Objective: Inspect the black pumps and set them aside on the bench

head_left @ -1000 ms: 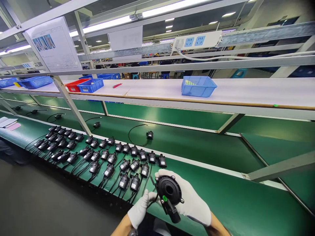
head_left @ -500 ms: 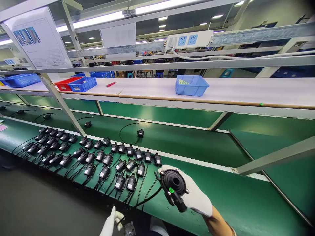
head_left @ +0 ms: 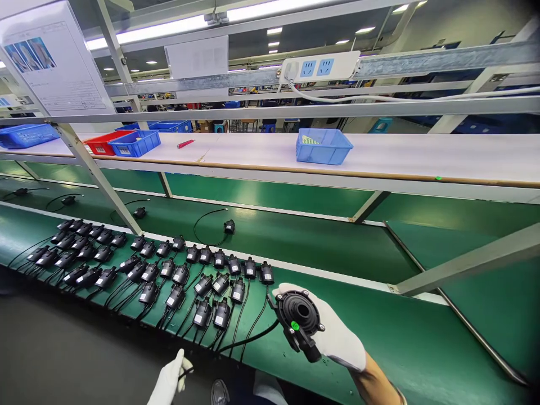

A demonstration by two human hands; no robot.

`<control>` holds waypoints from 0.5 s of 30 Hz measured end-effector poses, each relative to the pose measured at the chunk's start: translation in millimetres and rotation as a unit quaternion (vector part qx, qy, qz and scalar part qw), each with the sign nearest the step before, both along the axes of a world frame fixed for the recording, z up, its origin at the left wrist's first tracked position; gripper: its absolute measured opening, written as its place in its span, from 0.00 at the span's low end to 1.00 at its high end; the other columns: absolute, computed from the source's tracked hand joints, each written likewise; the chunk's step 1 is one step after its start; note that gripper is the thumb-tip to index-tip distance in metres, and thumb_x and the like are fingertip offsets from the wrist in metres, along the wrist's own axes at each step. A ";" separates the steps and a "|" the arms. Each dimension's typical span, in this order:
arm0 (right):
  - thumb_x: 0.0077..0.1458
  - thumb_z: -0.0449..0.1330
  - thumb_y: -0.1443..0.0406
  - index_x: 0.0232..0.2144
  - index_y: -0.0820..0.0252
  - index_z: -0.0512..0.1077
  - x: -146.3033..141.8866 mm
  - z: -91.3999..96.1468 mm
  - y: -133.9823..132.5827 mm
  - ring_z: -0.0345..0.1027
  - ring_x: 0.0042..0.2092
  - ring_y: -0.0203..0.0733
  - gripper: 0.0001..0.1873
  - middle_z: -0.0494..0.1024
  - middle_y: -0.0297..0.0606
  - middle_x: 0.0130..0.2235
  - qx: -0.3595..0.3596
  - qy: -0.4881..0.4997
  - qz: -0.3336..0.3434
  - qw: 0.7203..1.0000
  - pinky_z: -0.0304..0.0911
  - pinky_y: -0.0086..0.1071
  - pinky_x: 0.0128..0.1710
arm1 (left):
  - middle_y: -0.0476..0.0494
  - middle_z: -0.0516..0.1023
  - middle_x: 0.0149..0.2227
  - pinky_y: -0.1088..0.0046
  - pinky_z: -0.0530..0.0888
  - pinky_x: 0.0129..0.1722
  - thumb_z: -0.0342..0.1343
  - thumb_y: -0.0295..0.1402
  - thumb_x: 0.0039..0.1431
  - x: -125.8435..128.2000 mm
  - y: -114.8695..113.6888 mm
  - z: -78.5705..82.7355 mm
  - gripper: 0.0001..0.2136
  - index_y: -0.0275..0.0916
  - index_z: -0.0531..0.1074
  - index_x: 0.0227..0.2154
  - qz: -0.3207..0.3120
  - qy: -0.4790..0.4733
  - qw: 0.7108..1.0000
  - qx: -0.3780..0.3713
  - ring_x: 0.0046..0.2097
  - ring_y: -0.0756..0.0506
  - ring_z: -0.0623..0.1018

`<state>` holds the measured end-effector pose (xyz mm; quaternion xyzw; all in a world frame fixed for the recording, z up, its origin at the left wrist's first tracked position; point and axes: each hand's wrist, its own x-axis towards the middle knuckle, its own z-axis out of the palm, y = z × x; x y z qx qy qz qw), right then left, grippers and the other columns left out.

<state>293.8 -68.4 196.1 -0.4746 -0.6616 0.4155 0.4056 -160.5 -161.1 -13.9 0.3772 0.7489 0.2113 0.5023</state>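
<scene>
My right hand (head_left: 337, 334), in a white glove, grips a small black pump (head_left: 298, 311) above the green bench. Its round, screwed face and centre opening are turned to me, and a green round sticker sits by the side spout. From the pump a black cable (head_left: 250, 339) runs down to the left, past the bench edge. My white-gloved left hand (head_left: 172, 374) is low in front of the bench, its fingers closed round the cable. To the left of the held pump, several similar pumps (head_left: 203, 312) lie in rows with white labels up and cables hanging over the front edge.
Behind the bench (head_left: 379, 343) runs a lower green conveyor strip (head_left: 295, 239) carrying a few more pumps (head_left: 229, 226). Above it is a white shelf (head_left: 244, 149) with a blue bin (head_left: 323, 147) and a red bin (head_left: 107, 144). Slanted metal struts (head_left: 468, 260) cross the space.
My left hand has moved left with the cable, drawing it further out. My right hand keeps the pump in nearly the same place. The view has shifted slightly to the right.
</scene>
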 end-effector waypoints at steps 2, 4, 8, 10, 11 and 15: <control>0.41 0.65 0.59 0.52 0.58 0.75 0.7 -2.6 -0.2 0.77 0.53 0.63 0.31 0.81 0.51 0.53 -0.006 0.019 0.009 1.000 0.69 0.56 0.59 | 0.51 0.63 0.11 0.63 0.68 0.31 0.42 0.75 0.48 -5.5 2.9 0.1 0.39 0.40 0.78 0.21 0.007 0.004 1.000 0.002 0.20 0.42 0.68; 0.42 0.65 0.59 0.52 0.58 0.75 0.5 -5.3 -0.1 0.76 0.54 0.64 0.32 0.80 0.52 0.54 -0.009 0.029 0.016 0.999 0.68 0.57 0.59 | 0.51 0.63 0.11 0.64 0.68 0.31 0.43 0.74 0.48 -9.5 5.4 0.6 0.39 0.40 0.78 0.21 0.016 0.001 1.000 0.006 0.20 0.42 0.68; 0.42 0.67 0.59 0.51 0.57 0.75 0.0 -7.0 0.4 0.76 0.55 0.64 0.31 0.80 0.51 0.54 -0.003 0.016 0.015 1.000 0.69 0.57 0.58 | 0.51 0.63 0.12 0.63 0.69 0.31 0.43 0.75 0.47 -13.8 8.9 5.6 0.40 0.40 0.78 0.21 0.026 0.006 1.000 0.012 0.21 0.42 0.69; 0.43 0.67 0.59 0.51 0.58 0.75 0.5 -4.8 0.6 0.76 0.54 0.62 0.31 0.80 0.51 0.54 -0.005 0.015 0.017 1.000 0.69 0.55 0.58 | 0.51 0.64 0.13 0.63 0.70 0.33 0.43 0.75 0.48 -15.2 10.0 10.9 0.40 0.39 0.78 0.23 0.021 0.010 1.000 0.018 0.22 0.42 0.71; 0.43 0.67 0.59 0.52 0.58 0.74 0.9 -3.3 0.7 0.77 0.54 0.61 0.31 0.81 0.51 0.53 -0.007 0.017 0.020 1.000 0.70 0.54 0.58 | 0.51 0.64 0.13 0.63 0.71 0.33 0.43 0.74 0.48 -16.0 10.6 14.0 0.40 0.39 0.79 0.24 0.020 0.012 1.000 0.020 0.23 0.42 0.71; 0.42 0.68 0.59 0.52 0.58 0.74 2.7 0.3 1.4 0.77 0.53 0.59 0.32 0.81 0.50 0.53 -0.016 0.020 0.029 0.999 0.70 0.52 0.58 | 0.54 0.62 0.14 0.65 0.72 0.33 0.44 0.74 0.49 -19.7 13.8 25.6 0.40 0.38 0.79 0.26 0.029 0.016 0.999 0.025 0.23 0.43 0.72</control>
